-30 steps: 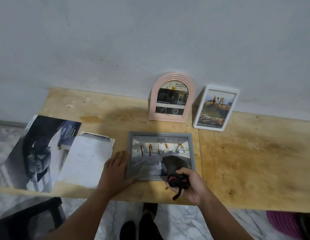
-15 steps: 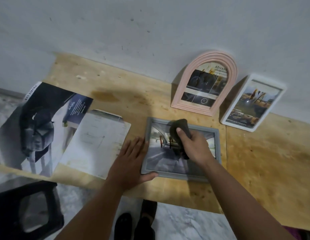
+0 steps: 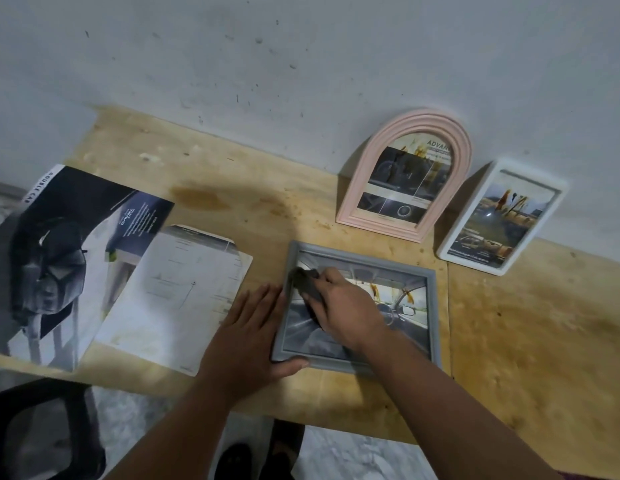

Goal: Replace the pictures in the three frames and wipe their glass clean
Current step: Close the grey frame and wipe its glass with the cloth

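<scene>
On the wooden bench (image 3: 530, 341) lies the grey frame (image 3: 434, 306), flat and holding a car-interior picture. The left hand (image 3: 248, 336) lies flat with relaxed fingers, steadying the frame's left edge, while the right hand (image 3: 346, 313) grasps a dark cloth (image 3: 306, 284) on the glass.

flat frame (image 3: 360, 362) before two leaning frames (image 3: 402, 174), papers (image 3: 177, 292) left

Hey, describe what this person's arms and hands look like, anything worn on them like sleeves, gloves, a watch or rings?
Both forearms are bare as far as the frame shows: no sleeves in view. The left hand and right hand wear no gloves, and no watch, bracelet or ring shows on the visible wrists and fingers. Some of the right hand's fingers are hidden, so rings there cannot be ruled out.
</scene>
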### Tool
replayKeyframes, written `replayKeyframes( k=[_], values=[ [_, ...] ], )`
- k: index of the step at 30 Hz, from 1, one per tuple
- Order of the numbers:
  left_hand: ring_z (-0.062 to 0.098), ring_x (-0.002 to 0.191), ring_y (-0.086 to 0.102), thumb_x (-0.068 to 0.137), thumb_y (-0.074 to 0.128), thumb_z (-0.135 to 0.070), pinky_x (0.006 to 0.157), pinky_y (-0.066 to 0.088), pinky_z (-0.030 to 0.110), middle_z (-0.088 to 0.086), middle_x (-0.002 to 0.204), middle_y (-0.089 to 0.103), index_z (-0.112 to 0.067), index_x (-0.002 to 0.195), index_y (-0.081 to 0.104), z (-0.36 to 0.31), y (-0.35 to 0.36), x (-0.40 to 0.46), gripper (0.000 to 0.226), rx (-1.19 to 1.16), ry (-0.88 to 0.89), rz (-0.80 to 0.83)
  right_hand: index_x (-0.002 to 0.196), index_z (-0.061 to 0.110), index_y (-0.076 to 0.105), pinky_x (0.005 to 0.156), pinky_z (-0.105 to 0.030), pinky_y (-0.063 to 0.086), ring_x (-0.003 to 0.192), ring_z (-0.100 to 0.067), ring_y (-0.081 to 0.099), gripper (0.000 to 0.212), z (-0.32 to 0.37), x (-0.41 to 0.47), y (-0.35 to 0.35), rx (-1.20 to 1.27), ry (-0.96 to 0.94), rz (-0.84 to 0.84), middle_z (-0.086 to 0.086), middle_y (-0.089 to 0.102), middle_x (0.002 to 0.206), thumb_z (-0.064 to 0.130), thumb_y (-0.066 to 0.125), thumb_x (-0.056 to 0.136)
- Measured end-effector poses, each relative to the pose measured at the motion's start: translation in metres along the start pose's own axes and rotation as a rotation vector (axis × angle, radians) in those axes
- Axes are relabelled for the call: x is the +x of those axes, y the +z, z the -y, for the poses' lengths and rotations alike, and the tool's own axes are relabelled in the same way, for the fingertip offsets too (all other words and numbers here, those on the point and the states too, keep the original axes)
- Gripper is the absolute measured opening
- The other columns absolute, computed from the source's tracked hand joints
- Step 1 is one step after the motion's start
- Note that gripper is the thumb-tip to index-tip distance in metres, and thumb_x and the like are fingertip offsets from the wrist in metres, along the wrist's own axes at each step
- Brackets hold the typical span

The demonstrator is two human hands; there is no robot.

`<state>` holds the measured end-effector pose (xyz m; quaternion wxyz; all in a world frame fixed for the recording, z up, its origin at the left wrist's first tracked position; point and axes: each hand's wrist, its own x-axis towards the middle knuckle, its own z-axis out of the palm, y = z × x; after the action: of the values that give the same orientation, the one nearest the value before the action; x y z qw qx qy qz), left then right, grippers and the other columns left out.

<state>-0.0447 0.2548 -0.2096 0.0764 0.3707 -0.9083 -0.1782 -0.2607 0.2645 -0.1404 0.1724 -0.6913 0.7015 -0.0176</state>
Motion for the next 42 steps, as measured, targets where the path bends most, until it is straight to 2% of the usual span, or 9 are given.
replayKeyframes(
  k=[5,9,12,14,18,22,30,37,42],
  values=[
    [0.025,0.158,0.02,0.084,0.045,-0.09,0.126,0.025,0.053,0.01,0.168,0.03,-0.006,0.16,0.032,-0.001,0.001,0.001,0.114,-0.004,0.008,-0.039,0.119,0.017,0.064,0.066,-0.032,0.037,0.084,-0.023,0.059,0.031,0.002,-0.031,0.003,0.093,-0.048,0.07,0.003,0.046,0.11,0.039,0.047,0.104],
    [0.026,0.157,0.023,0.085,0.046,-0.089,0.124,0.028,0.054,0.011,0.167,0.031,-0.005,0.159,0.034,0.0,0.0,0.001,0.113,0.007,0.023,-0.05,0.123,0.022,0.067,0.076,-0.03,0.046,0.093,-0.012,0.055,0.033,0.005,-0.05,0.0,0.231,-0.069,0.165,0.014,0.046,0.106,0.042,0.049,0.103],
    [0.027,0.157,0.023,0.084,0.046,-0.089,0.124,0.027,0.054,0.012,0.167,0.031,-0.005,0.159,0.034,-0.001,-0.002,0.001,0.113,0.006,0.023,-0.056,0.098,0.028,0.073,0.072,-0.028,0.045,0.081,-0.003,0.054,0.03,0.005,-0.047,-0.019,0.457,0.021,0.24,0.01,0.052,0.091,0.049,0.052,0.102],
    [0.027,0.157,0.023,0.083,0.047,-0.089,0.125,0.026,0.054,0.012,0.167,0.032,-0.007,0.16,0.033,-0.002,-0.003,0.002,0.113,0.005,0.02,-0.055,0.077,0.032,0.064,0.07,-0.031,0.042,0.076,-0.006,0.054,0.034,0.002,-0.037,-0.031,0.567,0.103,0.123,0.005,0.053,0.084,0.051,0.05,0.103],
    [0.026,0.158,0.019,0.081,0.044,-0.093,0.126,0.022,0.053,0.011,0.168,0.028,-0.009,0.162,0.027,-0.003,-0.005,0.002,0.117,0.012,0.009,-0.027,0.108,0.017,0.069,0.074,-0.037,0.047,0.081,-0.017,0.054,0.042,-0.016,-0.003,-0.034,0.261,0.173,-0.102,0.006,0.046,0.097,0.049,0.041,0.105],
    [0.025,0.159,0.017,0.079,0.041,-0.095,0.127,0.021,0.052,0.01,0.169,0.026,-0.009,0.162,0.027,-0.003,-0.005,0.001,0.12,0.011,0.002,-0.01,0.137,0.018,0.055,0.074,-0.039,0.051,0.096,-0.027,0.058,0.045,-0.011,0.006,-0.011,-0.102,0.043,-0.01,-0.002,0.046,0.12,0.045,0.039,0.106],
    [0.025,0.157,0.023,0.079,0.044,-0.095,0.125,0.025,0.054,0.011,0.166,0.033,-0.008,0.16,0.033,-0.002,-0.003,0.001,0.119,0.016,0.011,-0.031,0.129,0.018,0.061,0.061,-0.033,0.042,0.093,-0.026,0.061,0.035,-0.002,-0.02,0.009,-0.153,-0.098,-0.017,0.0,0.05,0.117,0.039,0.046,0.104],
    [0.028,0.155,0.029,0.08,0.045,-0.093,0.123,0.029,0.056,0.013,0.164,0.038,-0.008,0.158,0.038,-0.001,-0.003,0.001,0.115,0.015,0.035,-0.068,0.137,0.028,0.057,0.07,-0.024,0.037,0.093,-0.017,0.061,0.036,0.009,-0.056,0.008,0.052,-0.126,0.057,0.009,0.048,0.121,0.037,0.043,0.105],
    [0.028,0.156,0.028,0.08,0.044,-0.094,0.123,0.029,0.056,0.012,0.165,0.036,-0.009,0.158,0.037,-0.002,-0.004,0.0,0.116,0.008,0.036,-0.062,0.108,0.019,0.071,0.068,-0.027,0.048,0.079,-0.011,0.062,0.024,0.008,-0.059,-0.006,0.507,0.062,0.176,0.008,0.059,0.101,0.033,0.051,0.106]
  ],
)
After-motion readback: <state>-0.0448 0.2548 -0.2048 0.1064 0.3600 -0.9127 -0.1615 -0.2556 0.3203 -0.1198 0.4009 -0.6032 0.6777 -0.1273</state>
